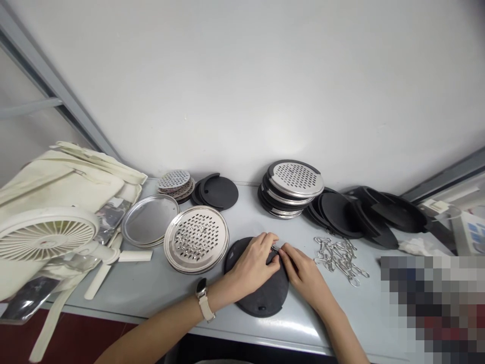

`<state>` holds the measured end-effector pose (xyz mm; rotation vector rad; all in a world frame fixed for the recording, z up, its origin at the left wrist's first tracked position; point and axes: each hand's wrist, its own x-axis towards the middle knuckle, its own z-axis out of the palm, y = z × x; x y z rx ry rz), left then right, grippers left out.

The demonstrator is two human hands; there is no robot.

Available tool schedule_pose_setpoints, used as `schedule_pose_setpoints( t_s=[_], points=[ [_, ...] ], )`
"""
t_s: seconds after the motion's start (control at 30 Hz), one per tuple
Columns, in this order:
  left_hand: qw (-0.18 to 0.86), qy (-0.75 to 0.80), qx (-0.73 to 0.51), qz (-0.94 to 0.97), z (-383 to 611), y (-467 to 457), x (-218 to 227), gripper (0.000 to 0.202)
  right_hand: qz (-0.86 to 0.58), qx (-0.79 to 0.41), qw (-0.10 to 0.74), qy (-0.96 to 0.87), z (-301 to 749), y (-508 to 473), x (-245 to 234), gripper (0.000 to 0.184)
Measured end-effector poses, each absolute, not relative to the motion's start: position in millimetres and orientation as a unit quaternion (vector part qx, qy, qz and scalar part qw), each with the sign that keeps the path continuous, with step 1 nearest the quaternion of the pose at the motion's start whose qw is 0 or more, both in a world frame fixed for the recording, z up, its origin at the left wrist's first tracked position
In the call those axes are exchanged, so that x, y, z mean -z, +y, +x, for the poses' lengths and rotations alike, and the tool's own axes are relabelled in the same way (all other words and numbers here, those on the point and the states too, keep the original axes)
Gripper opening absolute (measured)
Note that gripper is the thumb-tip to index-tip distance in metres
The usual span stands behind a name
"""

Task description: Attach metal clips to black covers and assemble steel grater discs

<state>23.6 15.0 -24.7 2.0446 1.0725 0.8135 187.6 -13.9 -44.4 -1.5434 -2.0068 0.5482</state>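
A round black disc [261, 298] lies on the table in front of me, with a small peg near its close edge. At its far right rim, a small bent-wire clip [275, 248] shows between my fingertips. My left hand [255, 263], with a watch on the wrist, reaches over the disc and pinches the clip. My right hand [303, 270] is closed at the clip's other end, its fingertips against the disc's rim; the exact grip is partly hidden. To the right lies a loose pile of wire clips [337, 257].
Perforated metal grater plates [197, 240] and plain metal plates [149, 220] sit at left. Behind them are small grater discs [174, 179] and black discs [222, 193]. A grater stack [297, 179] stands at the back; black parts [341, 215] lie right. A white fan [49, 235] occupies the left.
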Motion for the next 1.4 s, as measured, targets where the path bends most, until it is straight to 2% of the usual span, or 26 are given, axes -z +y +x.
schedule_pose_setpoints(
  t_s=[1.4],
  points=[
    [0.353, 0.410, -0.298, 0.786, 21.8, 17.5, 21.6, 0.028, -0.585, -0.199, 0.249, -0.745, 185.8, -16.7, 40.8, 0.019]
  ],
)
